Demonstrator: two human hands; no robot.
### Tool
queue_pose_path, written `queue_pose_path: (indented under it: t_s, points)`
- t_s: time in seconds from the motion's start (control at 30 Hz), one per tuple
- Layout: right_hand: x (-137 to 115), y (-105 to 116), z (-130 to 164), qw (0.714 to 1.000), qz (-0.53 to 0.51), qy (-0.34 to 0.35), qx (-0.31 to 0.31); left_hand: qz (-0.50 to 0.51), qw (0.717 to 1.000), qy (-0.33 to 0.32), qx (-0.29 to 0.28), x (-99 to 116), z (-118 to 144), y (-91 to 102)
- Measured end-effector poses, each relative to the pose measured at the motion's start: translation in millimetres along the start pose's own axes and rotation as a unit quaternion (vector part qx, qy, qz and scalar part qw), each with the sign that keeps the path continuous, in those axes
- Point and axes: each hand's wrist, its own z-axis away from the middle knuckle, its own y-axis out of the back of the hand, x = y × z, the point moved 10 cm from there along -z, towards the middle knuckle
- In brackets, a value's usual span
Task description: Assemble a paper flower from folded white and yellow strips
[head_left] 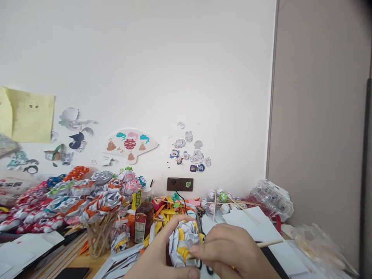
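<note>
My left hand (162, 252) is closed around a paper flower (186, 240) folded from white and yellow paper, cupping it from the left and below. At the flower's right side, my right hand (229, 250) is closed in a pinch, its fingertips touching the petals. A thin wooden stick (270, 243) runs out past the back of my right hand, and its middle is hidden by the fingers. Black scissor handles (200, 264) show partly beneath my hands.
Many paper flowers (101, 201) on sticks stand at the left, some in a clear cup (100, 240). A brown bottle (143, 217) sits beside loose paper strips (124, 257). At the right lie white sheets (250, 219) and plastic packaging (273, 197). A phone (72, 273) lies near the front.
</note>
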Motion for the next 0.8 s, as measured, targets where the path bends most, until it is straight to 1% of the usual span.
queue_pose_path:
  t_s: [0.1,0.2,0.33,0.4,0.5,0.63,0.7,0.73,0.8]
  points:
    - [0,5,-1,1.000,-0.014,-0.007,0.022,0.029,1.000,-0.008,0.002,3,1,-1.8]
    - [4,4,0,0.999,-0.014,-0.017,0.032,0.037,0.999,-0.019,0.016,5,0,0.8]
    - [3,1,4,0.999,0.009,0.000,0.038,0.029,1.000,-0.003,-0.007,1,-3,-0.8]
    - [7,-1,7,0.999,0.023,-0.023,0.035,0.019,1.000,0.014,-0.019,-2,-4,-1.7]
    - [21,-5,12,0.994,0.021,-0.101,0.022,0.006,0.999,0.038,-0.020,-7,-5,-0.8]
    - [29,-3,15,0.985,0.025,-0.161,0.055,-0.001,0.999,0.039,-0.025,-6,-4,-1.7]
    - [28,0,14,0.981,0.043,-0.175,0.074,0.010,0.998,0.045,-0.031,-7,-3,-3.5]
    - [26,2,12,0.981,0.053,-0.171,0.081,0.018,0.998,0.045,-0.027,-7,-3,-3.2]
    - [19,5,9,0.982,0.076,-0.149,0.093,0.028,0.999,0.038,0.002,-6,-1,1.1]
